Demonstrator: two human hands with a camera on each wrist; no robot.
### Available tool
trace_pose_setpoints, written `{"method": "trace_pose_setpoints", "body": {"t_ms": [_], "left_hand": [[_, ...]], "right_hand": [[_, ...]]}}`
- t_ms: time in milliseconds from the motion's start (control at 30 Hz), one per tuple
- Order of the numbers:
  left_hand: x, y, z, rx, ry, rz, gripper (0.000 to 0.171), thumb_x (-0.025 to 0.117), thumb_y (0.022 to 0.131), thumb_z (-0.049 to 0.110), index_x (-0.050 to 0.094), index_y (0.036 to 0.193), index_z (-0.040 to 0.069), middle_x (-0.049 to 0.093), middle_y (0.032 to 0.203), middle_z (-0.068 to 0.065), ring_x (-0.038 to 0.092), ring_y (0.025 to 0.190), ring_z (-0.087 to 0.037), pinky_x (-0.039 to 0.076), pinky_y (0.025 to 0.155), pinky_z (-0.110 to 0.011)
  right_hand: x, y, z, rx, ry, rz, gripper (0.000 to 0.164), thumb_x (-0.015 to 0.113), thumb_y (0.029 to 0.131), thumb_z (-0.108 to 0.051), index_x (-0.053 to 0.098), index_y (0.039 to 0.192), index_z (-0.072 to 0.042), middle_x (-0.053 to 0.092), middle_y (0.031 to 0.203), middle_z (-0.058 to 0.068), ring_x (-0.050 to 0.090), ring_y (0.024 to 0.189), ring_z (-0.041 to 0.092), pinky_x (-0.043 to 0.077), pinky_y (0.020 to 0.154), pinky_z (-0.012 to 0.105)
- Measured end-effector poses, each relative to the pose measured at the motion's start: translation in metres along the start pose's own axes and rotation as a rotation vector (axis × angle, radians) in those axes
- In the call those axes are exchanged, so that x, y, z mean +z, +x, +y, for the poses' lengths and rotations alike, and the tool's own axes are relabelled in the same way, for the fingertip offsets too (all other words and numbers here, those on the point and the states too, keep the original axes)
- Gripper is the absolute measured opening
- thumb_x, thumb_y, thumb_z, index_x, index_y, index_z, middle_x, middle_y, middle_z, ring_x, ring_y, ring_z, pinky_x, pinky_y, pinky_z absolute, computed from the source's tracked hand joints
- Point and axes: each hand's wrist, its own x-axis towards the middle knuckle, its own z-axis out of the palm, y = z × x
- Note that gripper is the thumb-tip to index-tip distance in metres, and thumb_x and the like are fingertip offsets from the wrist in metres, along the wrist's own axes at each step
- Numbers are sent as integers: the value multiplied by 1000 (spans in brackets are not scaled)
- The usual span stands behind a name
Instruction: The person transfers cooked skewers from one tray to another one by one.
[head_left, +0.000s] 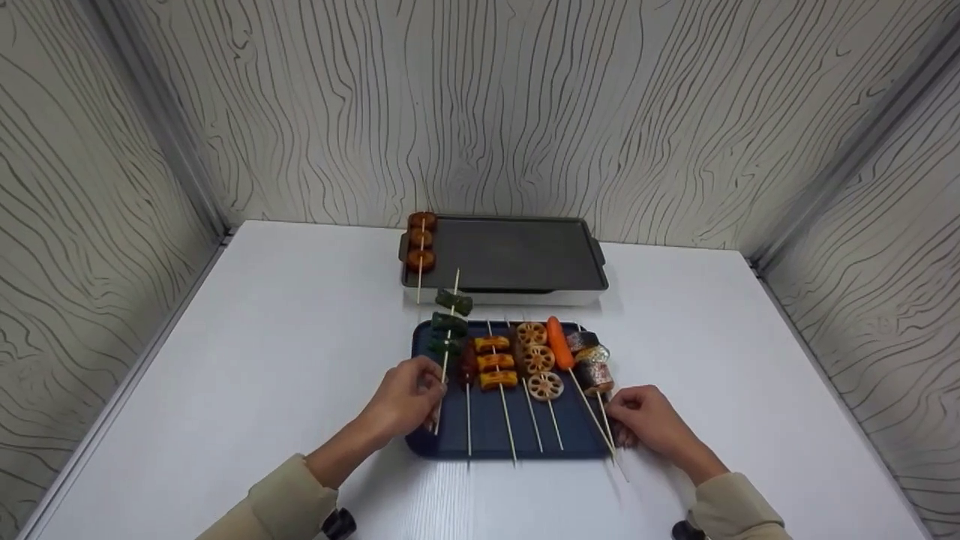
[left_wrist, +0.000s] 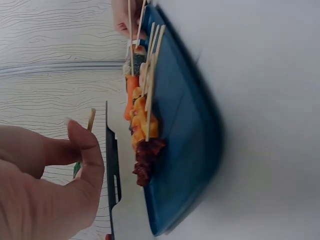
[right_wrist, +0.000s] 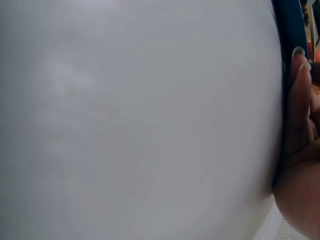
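Note:
My left hand [head_left: 409, 397] pinches the stick of a green pepper skewer [head_left: 450, 324], tilted over the left side of the blue tray [head_left: 487, 439]. In the left wrist view, the left thumb and finger meet on the stick; the pepper is mostly hidden. My right hand [head_left: 651, 420] grips the tray's right edge beside a fish-roll-like skewer [head_left: 595, 373]; its fingertips lie along the tray's outer side in the right wrist view. Also on the tray are a dark red meat skewer [head_left: 467, 364], a yellow-orange skewer [head_left: 496, 361], a lotus root skewer [head_left: 538, 360] and an orange sausage skewer [head_left: 559, 345].
Behind the tray stands a dark flat griddle [head_left: 517, 251] with a side handle. A skewer of round brown slices [head_left: 421, 238] lies along its left end, stick toward me. White tabletop [head_left: 300, 315] surrounds both, with patterned panels [head_left: 480, 112] on three sides.

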Motion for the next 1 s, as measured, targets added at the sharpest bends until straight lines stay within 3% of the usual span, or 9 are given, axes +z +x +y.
{"method": "trace_pose_setpoints", "body": {"t_ms": [367,533,767,1000], "left_hand": [[8,-14,-21,-24,33,-12,11,57,98,-3,58,107,-8,62,82,-9,60,59,-14,55,56,-33],[12,-16,-28,-29,5,-46,9,56,98,-5,56,105,-10,64,75,-11,62,55,-15,56,56,-35],[14,-14,-30,-66,-12,-72,7,54,98,-6,55,102,-11,65,69,-12,64,51,-15,58,55,-37],[16,-13,-30,-42,52,-50,5,56,97,-6,57,99,-9,66,68,-12,65,50,-18,57,52,-35]], "right_hand": [[1,0,1,8,2,14,16,62,98,-7,70,93,5,62,65,3,58,52,13,51,49,28],[2,0,1,-5,-7,30,15,63,97,-6,71,91,4,61,64,3,58,51,13,51,49,29],[4,-1,2,6,-14,33,16,63,97,-8,70,88,3,62,62,4,58,51,14,51,49,28],[3,-1,2,4,-24,34,16,63,97,-9,70,87,2,62,63,3,58,50,13,51,49,29]]}}
